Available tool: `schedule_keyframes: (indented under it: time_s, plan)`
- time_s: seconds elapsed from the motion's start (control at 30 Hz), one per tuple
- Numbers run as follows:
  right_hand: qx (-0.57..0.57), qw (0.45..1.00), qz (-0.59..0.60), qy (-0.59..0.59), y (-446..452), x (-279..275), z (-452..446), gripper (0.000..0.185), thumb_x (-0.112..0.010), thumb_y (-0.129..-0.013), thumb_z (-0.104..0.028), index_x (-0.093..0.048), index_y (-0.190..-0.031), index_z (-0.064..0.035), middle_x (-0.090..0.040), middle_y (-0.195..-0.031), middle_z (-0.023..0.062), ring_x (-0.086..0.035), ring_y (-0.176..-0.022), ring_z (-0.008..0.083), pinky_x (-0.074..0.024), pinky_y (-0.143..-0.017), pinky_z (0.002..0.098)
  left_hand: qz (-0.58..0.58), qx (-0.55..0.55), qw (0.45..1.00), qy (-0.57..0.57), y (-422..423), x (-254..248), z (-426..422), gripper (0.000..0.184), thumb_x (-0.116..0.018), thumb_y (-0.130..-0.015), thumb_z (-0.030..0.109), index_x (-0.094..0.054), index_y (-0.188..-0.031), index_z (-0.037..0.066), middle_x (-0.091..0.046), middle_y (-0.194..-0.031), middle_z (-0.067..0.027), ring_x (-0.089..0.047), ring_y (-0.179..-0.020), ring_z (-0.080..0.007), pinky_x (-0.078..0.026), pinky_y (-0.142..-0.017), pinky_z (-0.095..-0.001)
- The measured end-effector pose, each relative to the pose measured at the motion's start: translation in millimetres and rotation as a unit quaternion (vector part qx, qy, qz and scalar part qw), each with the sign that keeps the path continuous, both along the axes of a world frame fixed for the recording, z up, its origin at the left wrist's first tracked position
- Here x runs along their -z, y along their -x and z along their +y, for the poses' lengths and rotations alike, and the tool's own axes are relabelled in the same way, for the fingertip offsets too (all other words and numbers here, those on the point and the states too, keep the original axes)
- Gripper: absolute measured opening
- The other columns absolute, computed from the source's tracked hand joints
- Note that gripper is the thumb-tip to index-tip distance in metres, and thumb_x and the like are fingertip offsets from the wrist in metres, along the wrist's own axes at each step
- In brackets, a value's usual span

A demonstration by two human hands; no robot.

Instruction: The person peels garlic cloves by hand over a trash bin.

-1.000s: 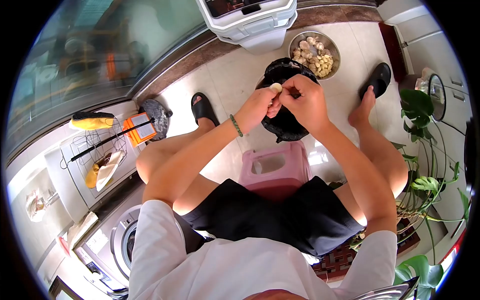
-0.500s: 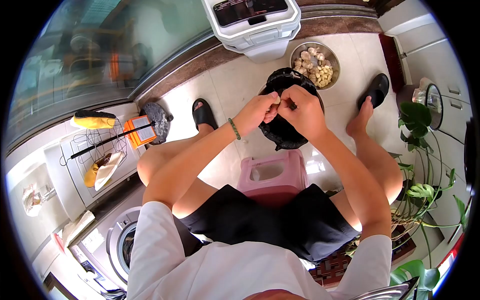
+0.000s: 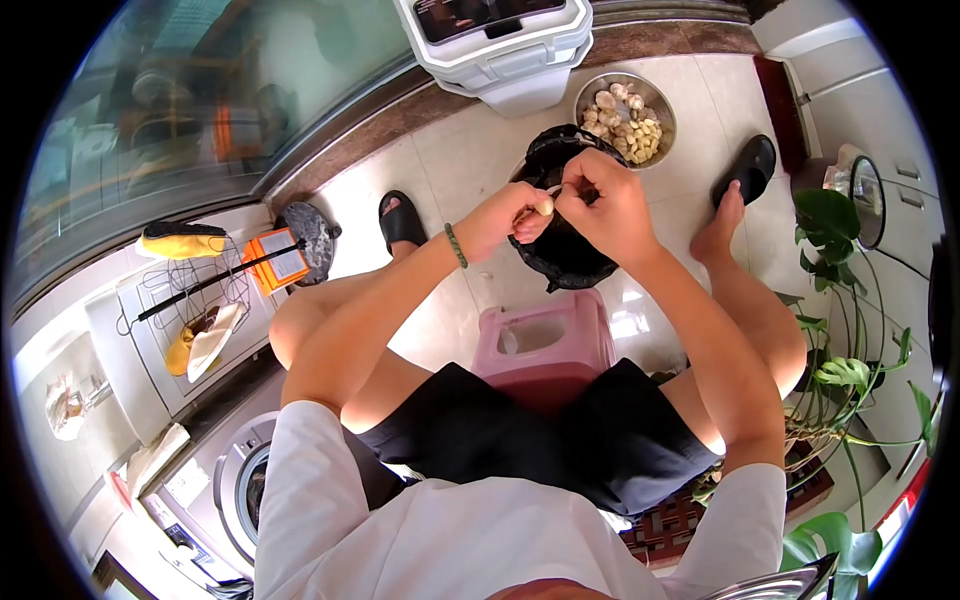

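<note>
Over the black-lined bin (image 3: 572, 272), my left hand (image 3: 505, 218) pinches a pale garlic clove (image 3: 545, 207) between thumb and fingers. A green beaded bracelet (image 3: 456, 245) circles the left wrist. My right hand (image 3: 607, 200) is closed close beside the clove, thumb and finger pressed together; whatever they grip is too small to make out. Just beyond the bin, a metal bowl (image 3: 668, 105) holds whole garlic bulbs (image 3: 608, 108) and several peeled cloves (image 3: 642, 140).
A pink stool (image 3: 490, 345) stands between my legs. Behind the bin is a white lidded container (image 3: 520, 75) with a phone (image 3: 480, 16) on top. A potted plant (image 3: 845, 372) is at right; a wire rack (image 3: 205, 300) and a washing machine (image 3: 235, 490) are at left.
The left hand has turned slightly and the clove shows more between its fingertips. My right hand stays close to it, a little higher. The whole view has shifted slightly.
</note>
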State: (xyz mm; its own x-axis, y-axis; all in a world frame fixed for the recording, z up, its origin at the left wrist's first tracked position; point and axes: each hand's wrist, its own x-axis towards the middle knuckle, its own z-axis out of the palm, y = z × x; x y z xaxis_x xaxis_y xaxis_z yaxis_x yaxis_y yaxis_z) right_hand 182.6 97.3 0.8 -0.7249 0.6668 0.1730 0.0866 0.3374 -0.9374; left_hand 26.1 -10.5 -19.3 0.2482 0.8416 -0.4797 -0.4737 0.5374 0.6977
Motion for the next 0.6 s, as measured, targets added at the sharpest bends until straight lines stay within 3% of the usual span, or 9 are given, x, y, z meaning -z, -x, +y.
schedule_keyframes:
  time_s: [0.07,0.23,0.27,0.33,0.47,0.53,0.6]
  plan:
    - [-0.009,1.0,-0.001,0.001,-1.0,-0.2,-0.6,0.01,-0.062,-0.072,0.004,-0.054,-0.077,0.0009,-0.054,-0.07,0.0092,-0.056,-0.059,0.0187,-0.0473,-0.055,0.0293,0.007,0.014,1.0,-0.013,0.6,1.7,-1.4,0.039,-0.042,-0.094,0.03,-0.034,-0.06,0.012,-0.033,-0.057,0.0027,-0.031,-0.052,-0.0093,-0.029,-0.051,-0.0257]
    - [-0.035,0.994,0.041,0.097,-1.0,5.2,-2.8,0.01,-0.062,-0.073,0.003,-0.053,-0.077,0.0018,-0.052,-0.069,0.0085,-0.054,-0.059,0.0171,-0.0476,-0.056,0.0284,0.254,0.077,0.961,-0.078,3.4,-3.5,-4.0,0.029,-0.048,-0.087,0.027,-0.047,-0.068,0.005,-0.039,-0.063,0.0049,-0.034,-0.061,-0.0064,-0.028,-0.057,-0.0256]
    - [-0.034,0.994,0.041,0.097,-1.5,5.2,-2.8,0.01,-0.062,-0.073,0.003,-0.053,-0.077,0.0018,-0.052,-0.069,0.0085,-0.054,-0.059,0.0171,-0.0476,-0.056,0.0284,0.254,0.078,0.961,-0.078,3.3,-2.8,-4.4,0.029,-0.048,-0.087,0.027,-0.047,-0.068,0.005,-0.039,-0.063,0.0049,-0.034,-0.061,-0.0064,-0.028,-0.057,-0.0256]
    - [-0.055,0.992,0.004,0.115,-3.3,4.9,-2.2,0.009,-0.061,-0.074,0.001,-0.053,-0.077,0.0019,-0.052,-0.07,0.0087,-0.054,-0.059,0.017,-0.0471,-0.056,0.029,0.322,0.072,0.939,-0.096,2.1,-2.8,-4.3,0.027,-0.055,-0.084,0.024,-0.051,-0.068,0.002,-0.036,-0.056,0.0045,-0.033,-0.054,-0.0065,-0.028,-0.05,-0.0277]
    - [-0.056,0.994,-0.003,0.091,-3.8,7.4,-0.3,0.008,-0.061,-0.074,0.001,-0.053,-0.077,0.0017,-0.053,-0.069,0.0093,-0.054,-0.058,0.0174,-0.0464,-0.055,0.0297,0.363,0.121,0.921,-0.069,-0.8,-12.7,-4.6,0.027,-0.056,-0.083,0.023,-0.051,-0.069,0.0,-0.035,-0.055,0.0048,-0.031,-0.053,-0.0071,-0.029,-0.049,-0.0288]
    - [-0.016,0.995,-0.002,0.096,-4.1,9.8,3.4,0.008,-0.06,-0.074,0.001,-0.053,-0.077,0.0014,-0.053,-0.068,0.0098,-0.054,-0.058,0.0178,-0.0459,-0.055,0.0298,0.389,0.122,0.906,-0.117,-3.7,-9.0,-6.6,0.022,-0.056,-0.083,0.018,-0.052,-0.071,0.0,-0.036,-0.057,0.0039,-0.032,-0.054,-0.0065,-0.03,-0.05,-0.028]
    - [-0.003,0.997,-0.018,0.079,-7.1,10.7,10.2,0.008,-0.061,-0.074,0.0,-0.054,-0.077,0.0015,-0.054,-0.067,0.0113,-0.055,-0.058,0.0203,-0.0461,-0.056,0.0308,0.351,0.115,0.923,-0.112,-2.0,-8.4,-6.3,0.017,-0.054,-0.083,0.015,-0.053,-0.076,0.0,-0.039,-0.061,0.0033,-0.035,-0.057,-0.0066,-0.031,-0.051,-0.0267]
